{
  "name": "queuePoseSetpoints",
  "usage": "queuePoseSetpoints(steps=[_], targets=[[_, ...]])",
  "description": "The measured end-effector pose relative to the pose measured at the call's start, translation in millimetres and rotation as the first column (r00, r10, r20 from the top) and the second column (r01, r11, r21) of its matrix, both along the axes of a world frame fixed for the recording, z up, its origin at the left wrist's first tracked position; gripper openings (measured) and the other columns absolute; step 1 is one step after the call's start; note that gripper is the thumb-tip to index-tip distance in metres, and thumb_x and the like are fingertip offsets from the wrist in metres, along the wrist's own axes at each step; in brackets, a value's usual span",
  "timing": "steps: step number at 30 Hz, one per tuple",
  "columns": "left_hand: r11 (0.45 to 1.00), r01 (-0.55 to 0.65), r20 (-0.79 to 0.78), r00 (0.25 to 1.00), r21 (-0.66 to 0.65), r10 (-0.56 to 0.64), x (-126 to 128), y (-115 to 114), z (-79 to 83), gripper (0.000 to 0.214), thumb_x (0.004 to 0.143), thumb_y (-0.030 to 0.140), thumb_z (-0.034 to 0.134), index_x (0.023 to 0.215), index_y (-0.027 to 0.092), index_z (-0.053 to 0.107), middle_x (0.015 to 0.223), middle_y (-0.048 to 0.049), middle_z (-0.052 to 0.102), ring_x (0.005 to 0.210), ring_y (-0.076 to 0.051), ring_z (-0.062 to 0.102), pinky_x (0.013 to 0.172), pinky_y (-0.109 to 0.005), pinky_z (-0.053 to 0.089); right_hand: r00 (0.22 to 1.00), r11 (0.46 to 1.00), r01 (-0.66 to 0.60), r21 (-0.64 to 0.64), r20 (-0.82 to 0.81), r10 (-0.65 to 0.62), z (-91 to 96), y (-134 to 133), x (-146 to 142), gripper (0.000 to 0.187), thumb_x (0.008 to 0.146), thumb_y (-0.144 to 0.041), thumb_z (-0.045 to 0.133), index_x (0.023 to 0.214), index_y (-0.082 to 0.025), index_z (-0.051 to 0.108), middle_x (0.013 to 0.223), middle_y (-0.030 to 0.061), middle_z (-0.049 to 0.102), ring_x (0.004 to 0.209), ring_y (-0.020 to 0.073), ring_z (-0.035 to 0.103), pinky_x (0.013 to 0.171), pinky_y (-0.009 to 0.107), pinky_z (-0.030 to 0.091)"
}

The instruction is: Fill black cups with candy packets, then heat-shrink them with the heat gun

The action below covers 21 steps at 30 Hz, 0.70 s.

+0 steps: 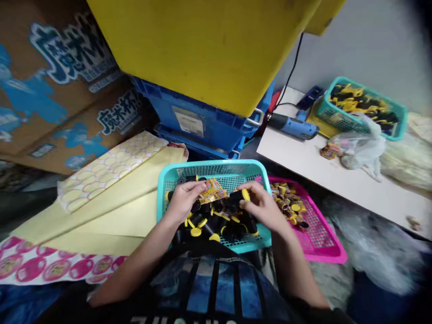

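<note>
My left hand [185,200] is closed on a printed yellow-orange wrapper sleeve [213,191], pinching its left end. In my right hand [262,204] is a small black bottle with a yellow cap [246,195], its black end pointing left at the sleeve's right edge. Whether the bottle touches the sleeve I cannot tell. Both hands are over a turquoise plastic basket [216,165] that holds many loose black bottles with yellow caps [209,222]. To the right, a pink basket [324,234] holds bottles wrapped in printed sleeves [292,204].
Blue crates [202,119] with a yellow box [202,49] on top stand ahead. Cardboard cartons [50,90] are at left, above folded printed sheets [111,198]. A white table [290,150] at right carries a blue heat gun [293,126], another turquoise basket [401,119] and plastic bags [362,148].
</note>
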<state>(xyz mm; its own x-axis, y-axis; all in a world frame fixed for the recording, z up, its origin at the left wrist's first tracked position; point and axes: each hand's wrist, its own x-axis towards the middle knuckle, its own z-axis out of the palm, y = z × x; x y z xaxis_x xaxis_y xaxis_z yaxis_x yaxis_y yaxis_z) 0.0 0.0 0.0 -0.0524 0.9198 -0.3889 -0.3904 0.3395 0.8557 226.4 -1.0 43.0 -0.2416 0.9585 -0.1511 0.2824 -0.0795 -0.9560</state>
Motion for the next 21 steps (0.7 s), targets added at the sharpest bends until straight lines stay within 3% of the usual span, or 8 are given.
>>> queuePoseSetpoints(steps=[2,5,11,21], targets=[[0.997,0.055,-0.038,0.998,0.059,-0.053,-0.2,-2.1,-3.7,0.039,0.06,0.048,0.081,0.082,0.017,0.076,0.087,-0.0058,0.076,0.081,-0.018,0.067,0.081,-0.031,0.051,0.985,1.0,0.021,-0.009,-0.171,-0.023,5.0,4.3,-0.2,0.031,0.073,-0.031,0.069,0.1,-0.022,0.057,0.086,0.0006,0.054,0.072,0.0119,0.05,0.064,0.024,0.041],[0.982,0.126,-0.114,0.987,0.143,-0.11,-0.9,-4.4,-4.6,0.039,0.068,0.05,0.075,0.087,0.016,0.076,0.092,-0.0075,0.075,0.086,-0.02,0.067,0.084,-0.033,0.05,0.953,1.0,0.005,-0.013,-0.304,-0.009,9.3,12.5,-3.4,0.034,0.074,-0.04,0.07,0.099,-0.022,0.057,0.08,-0.0004,0.055,0.067,0.0115,0.052,0.062,0.024,0.043],[0.958,0.192,-0.27,0.954,0.214,-0.131,-2.2,-5.5,5.5,0.038,0.074,0.049,0.07,0.092,0.016,0.076,0.088,-0.0063,0.074,0.081,-0.019,0.065,0.076,-0.03,0.05,0.951,0.99,-0.121,-0.067,-0.295,0.096,8.3,26.2,-15.0,0.032,0.072,-0.043,0.074,0.088,-0.018,0.062,0.074,-0.0004,0.057,0.064,0.0096,0.052,0.062,0.023,0.043],[0.894,0.364,-0.341,0.901,0.261,-0.268,-5.5,1.4,12.5,0.037,0.079,0.049,0.064,0.098,0.019,0.075,0.105,-0.0092,0.073,0.097,-0.023,0.066,0.088,-0.033,0.049,0.942,0.963,-0.206,-0.173,-0.303,0.147,-0.5,26.4,-5.1,0.031,0.072,-0.038,0.075,0.092,-0.017,0.063,0.074,-0.0008,0.06,0.062,0.0083,0.055,0.061,0.022,0.046]])
